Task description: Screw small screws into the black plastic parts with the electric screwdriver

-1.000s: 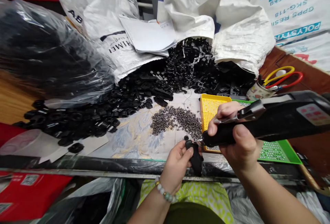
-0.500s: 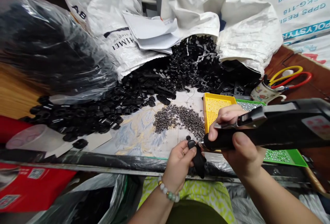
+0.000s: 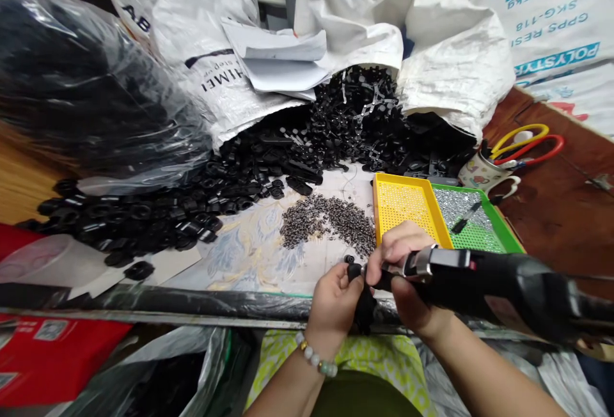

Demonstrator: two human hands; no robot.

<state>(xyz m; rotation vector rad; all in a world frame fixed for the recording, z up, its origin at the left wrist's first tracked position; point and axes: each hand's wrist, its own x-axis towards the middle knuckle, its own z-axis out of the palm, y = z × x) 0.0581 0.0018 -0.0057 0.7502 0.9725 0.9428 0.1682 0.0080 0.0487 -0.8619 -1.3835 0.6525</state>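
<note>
Over the table's front edge, my left hand (image 3: 332, 302) pinches a black plastic part (image 3: 365, 309) between thumb and fingers. My right hand (image 3: 407, 270) is wrapped round the front of a black electric screwdriver (image 3: 489, 286), which has a silver lever along its top. The driver's tip points left and meets the upper end of the plastic part; a screw there is too small to make out. Just beyond the hands lies a loose pile of small dark metallic pieces (image 3: 330, 220) on the patterned table cover (image 3: 249, 251).
A yellow tray (image 3: 410, 203) and a green tray (image 3: 499, 231) with silvery bits and a black pen-like tool stand right. Behind is a mug (image 3: 480, 174) with scissors. Black parts (image 3: 167, 212) heap left and back, below white sacks (image 3: 192, 39). A plastic cup (image 3: 57, 260) stands far left.
The screwdriver's rear end has swung down and toward me, and my right hand has moved slightly left, uncovering more of the green tray. My left hand keeps hold of the plastic part.
</note>
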